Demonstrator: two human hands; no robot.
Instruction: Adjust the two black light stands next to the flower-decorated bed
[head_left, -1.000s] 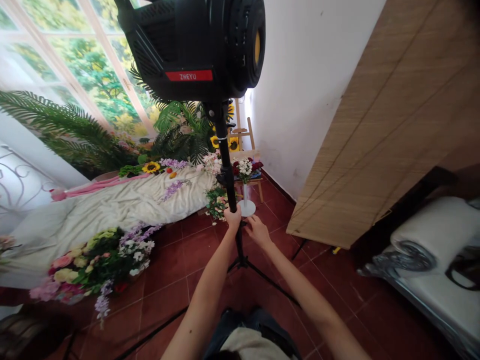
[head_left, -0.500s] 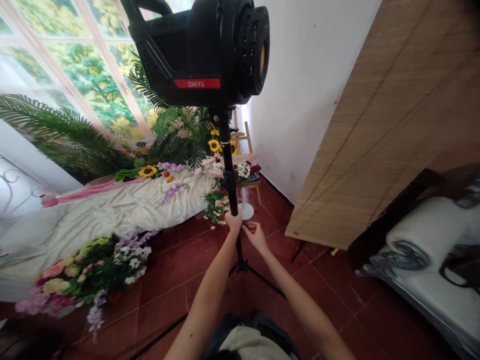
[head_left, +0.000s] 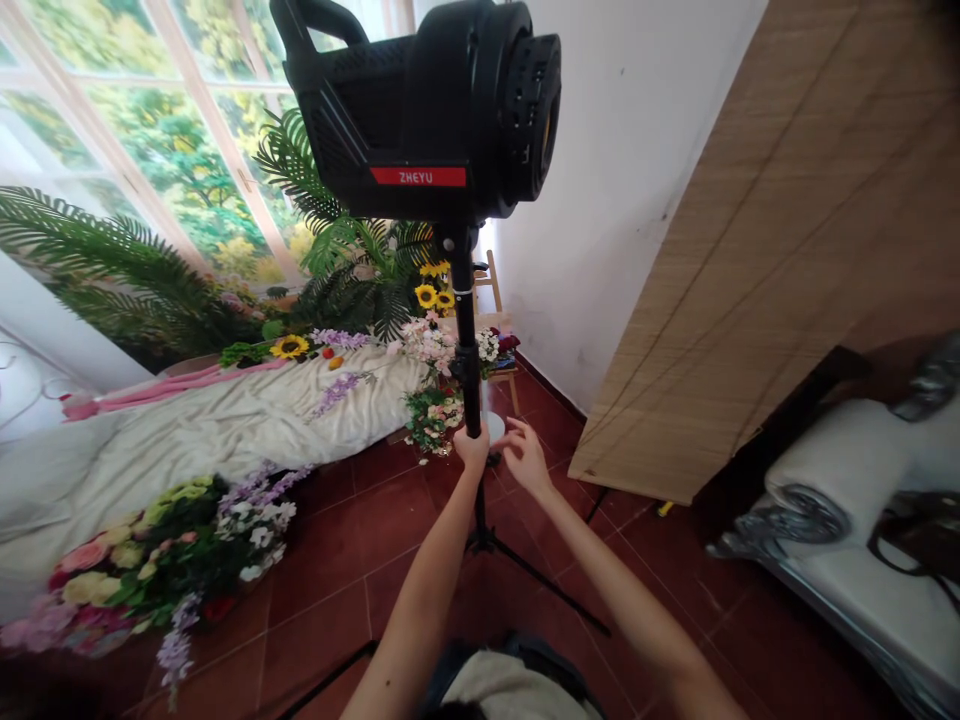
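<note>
A black studio light [head_left: 420, 120] with a red label sits on top of a black light stand [head_left: 466, 330] in front of me. My left hand [head_left: 472, 447] is closed around the stand's pole, well below the light. To the right of the pole is my right hand [head_left: 525, 457], its fingers apart and holding nothing. Its fingertips are close to the pole just above a small dark knob [head_left: 493, 460]; I cannot tell whether they touch it. Below both hands, the stand's legs [head_left: 551, 585] spread over the red tiled floor [head_left: 322, 540].
On the left, a cream cloth [head_left: 255, 430] lies under flowers, near a large bouquet [head_left: 165, 560]. Palm leaves [head_left: 352, 270] stand by the window. A flower-topped wooden chair or easel [head_left: 510, 385] is behind the stand. A tan woven panel [head_left: 690, 300] and a silver-trimmed white sofa [head_left: 847, 490] are at right.
My right hand has drawn up and slightly right, its fingers spreading away from the knob area. The light and upper pole appear a little further right in view. My left hand keeps its grip.
</note>
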